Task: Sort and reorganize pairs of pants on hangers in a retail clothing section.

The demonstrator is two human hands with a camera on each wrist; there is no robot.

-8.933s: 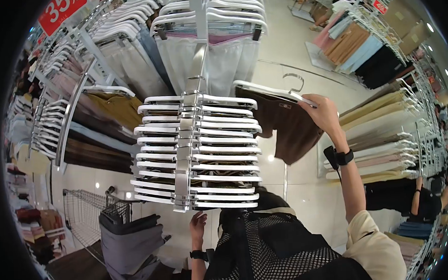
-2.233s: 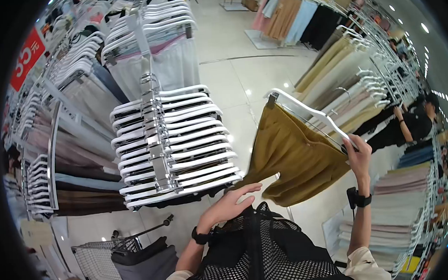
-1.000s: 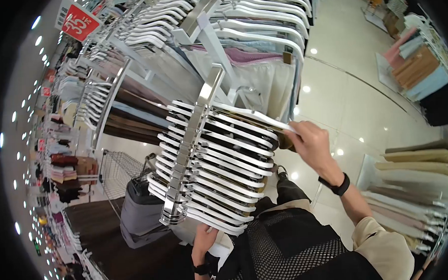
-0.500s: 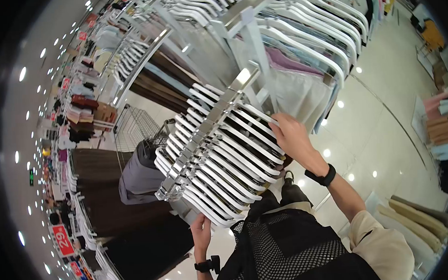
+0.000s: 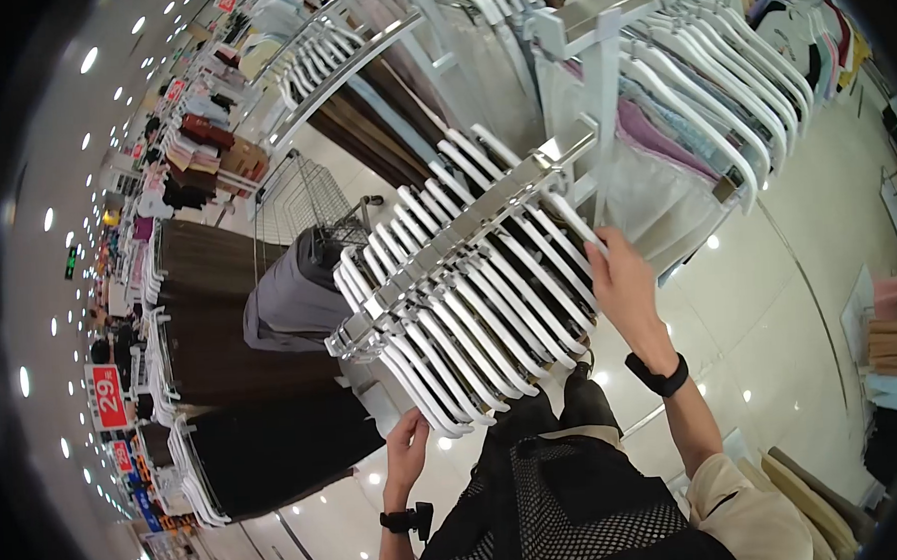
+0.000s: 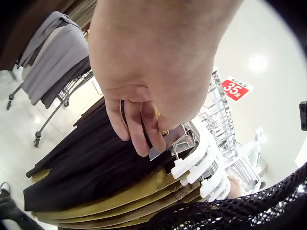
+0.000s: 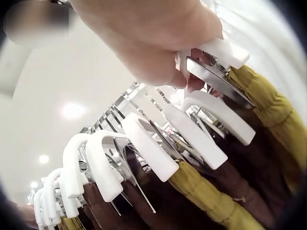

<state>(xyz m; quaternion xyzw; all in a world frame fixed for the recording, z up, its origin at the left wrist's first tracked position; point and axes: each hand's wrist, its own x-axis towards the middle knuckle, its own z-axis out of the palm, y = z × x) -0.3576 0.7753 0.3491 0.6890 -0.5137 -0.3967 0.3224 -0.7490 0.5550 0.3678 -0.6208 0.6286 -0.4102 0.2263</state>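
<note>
In the head view, my right hand (image 5: pixel 627 282) grips the end of a white hanger (image 5: pixel 569 223) at the far end of a row on a metal rail (image 5: pixel 486 213). The right wrist view shows my thumb and fingers round this hanger, with a mustard garment (image 7: pixel 273 100) clipped below. Brown and mustard garments hang beside it from more white hangers (image 7: pixel 148 148). My left hand (image 5: pixel 406 450) is at the near end of the row. In the left wrist view its fingers (image 6: pixel 138 136) hang loosely bent over black trousers (image 6: pixel 96 163), close to a hanger clip.
Behind the rail stands a rack with pale garments (image 5: pixel 665 195) on white hangers. A wire cart (image 5: pixel 300 201) with grey cloth (image 5: pixel 294 297) draped on it stands at left. Dark garments (image 5: pixel 276 448) hang at lower left, near a red price sign (image 5: pixel 106 397). Tiled floor (image 5: pixel 750 317) lies at right.
Earlier my right hand held brown, then mustard trousers on hangers away from the row; now its hanger is at the row's far end. My left hand has lowered. The view has swung left.
</note>
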